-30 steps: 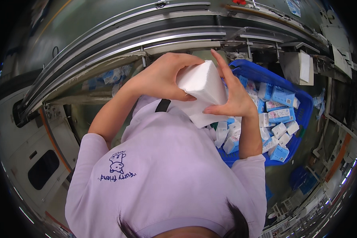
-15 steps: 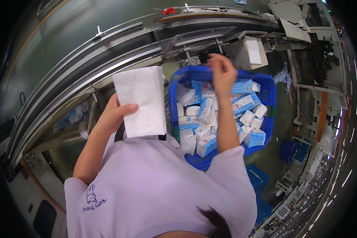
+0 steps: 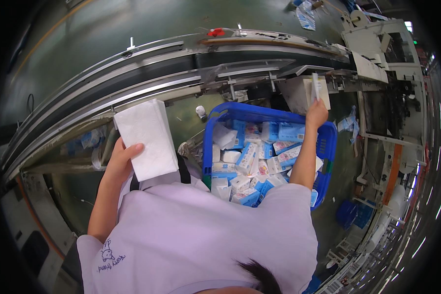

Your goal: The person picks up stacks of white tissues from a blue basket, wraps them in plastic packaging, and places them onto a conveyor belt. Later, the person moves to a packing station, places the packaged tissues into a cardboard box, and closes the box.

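My left hand [image 3: 118, 160] is closed on the near left edge of a thick stack of white embossed tissues [image 3: 147, 139], thumb on top, in front of my body. My right hand [image 3: 317, 113] reaches out to the far right, over a pale box-like stand [image 3: 294, 93]. Its fingers are closed on a narrow white piece [image 3: 315, 88] standing upright, seen almost edge-on; it looks like a thin sheaf of tissue or paper. Below my right forearm is a blue plastic basket [image 3: 208, 147] full of blue-and-white tissue packs [image 3: 247, 159], lying jumbled.
A long conveyor with metal rails [image 3: 152, 88] runs across beyond the basket. A white machine [image 3: 392, 54] stands at the far right. A crumpled white scrap [image 3: 201, 111] lies on the floor left of the basket. Blue bins [image 3: 348, 214] stand at the right.
My right hand has moved from above the basket out to the stand and taken hold of the thin white piece there. My left hand has shifted left with the tissue stack.
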{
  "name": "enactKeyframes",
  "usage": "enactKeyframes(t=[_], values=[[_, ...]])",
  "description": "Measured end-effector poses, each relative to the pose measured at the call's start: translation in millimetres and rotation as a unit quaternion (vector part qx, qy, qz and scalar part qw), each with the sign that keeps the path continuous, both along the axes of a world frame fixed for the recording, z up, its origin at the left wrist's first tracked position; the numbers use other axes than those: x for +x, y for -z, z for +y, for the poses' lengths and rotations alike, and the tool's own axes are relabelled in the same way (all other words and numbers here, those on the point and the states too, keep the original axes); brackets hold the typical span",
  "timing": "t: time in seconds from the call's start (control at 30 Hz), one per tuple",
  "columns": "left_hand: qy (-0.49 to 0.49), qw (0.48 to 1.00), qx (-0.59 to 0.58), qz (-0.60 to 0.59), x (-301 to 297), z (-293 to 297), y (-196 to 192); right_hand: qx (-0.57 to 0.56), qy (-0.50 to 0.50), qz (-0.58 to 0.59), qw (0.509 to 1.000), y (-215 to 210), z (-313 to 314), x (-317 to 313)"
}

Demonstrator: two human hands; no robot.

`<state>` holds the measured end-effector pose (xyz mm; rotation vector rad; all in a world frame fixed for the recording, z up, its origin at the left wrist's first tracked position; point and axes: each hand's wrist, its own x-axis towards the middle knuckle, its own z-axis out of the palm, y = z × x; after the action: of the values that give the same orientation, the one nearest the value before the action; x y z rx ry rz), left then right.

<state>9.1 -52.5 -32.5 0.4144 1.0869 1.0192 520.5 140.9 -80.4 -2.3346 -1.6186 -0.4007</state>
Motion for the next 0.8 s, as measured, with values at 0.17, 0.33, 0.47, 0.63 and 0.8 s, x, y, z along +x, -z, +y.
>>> enactKeyframes(t=[0.17, 0.33, 0.47, 0.63, 0.8], values=[[-0.056, 0.998, -0.007, 0.022, 21, 8, 23, 0.140, -0.179, 0.642, 0.732, -68, -85, -159], [-0.061, 0.992, 0.045, 0.098, 32, 16, 22, -0.042, -0.204, 0.831, 0.516, -61, -179, -299], [-0.065, 0.975, 0.111, 0.183, 24, 9, 16, -0.055, -0.201, 0.795, 0.569, -47, -186, -329], [-0.078, 0.967, 0.141, 0.199, 11, 0, 17, -0.048, -0.208, 0.786, 0.581, -45, -191, -344], [-0.059, 0.965, 0.149, 0.209, -5, -6, 16, -0.055, -0.201, 0.789, 0.578, -46, -192, -359]])
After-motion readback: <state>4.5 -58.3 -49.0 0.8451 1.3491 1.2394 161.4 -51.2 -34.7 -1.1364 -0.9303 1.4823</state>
